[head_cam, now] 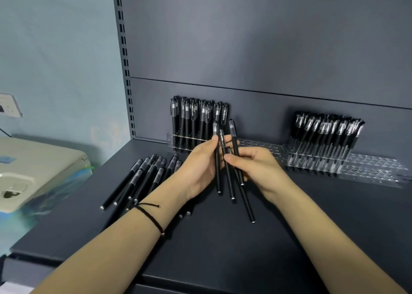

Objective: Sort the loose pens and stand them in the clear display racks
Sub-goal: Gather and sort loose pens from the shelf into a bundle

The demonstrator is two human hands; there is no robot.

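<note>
Above the dark shelf (pixel 223 238), my left hand (pixel 200 166) and my right hand (pixel 256 166) together hold a small bunch of black pens (pixel 229 182), caps up and fanned out. My left thumb and fingers pinch the leftmost pen; my right fingers curl round the others. Several loose black pens (pixel 142 177) lie on the shelf at the left, partly hidden by my left forearm. A clear rack (pixel 260 148) at the back holds upright pens (pixel 198 117) at its left end. A second clear rack (pixel 367 171) at the right holds several leaning pens (pixel 327 135).
A grey back panel (pixel 267 48) with a slotted upright (pixel 124 59) rises behind the racks. A beige machine (pixel 33 166) on a blue plastic cover sits left of the shelf. The shelf's front edge runs along the bottom.
</note>
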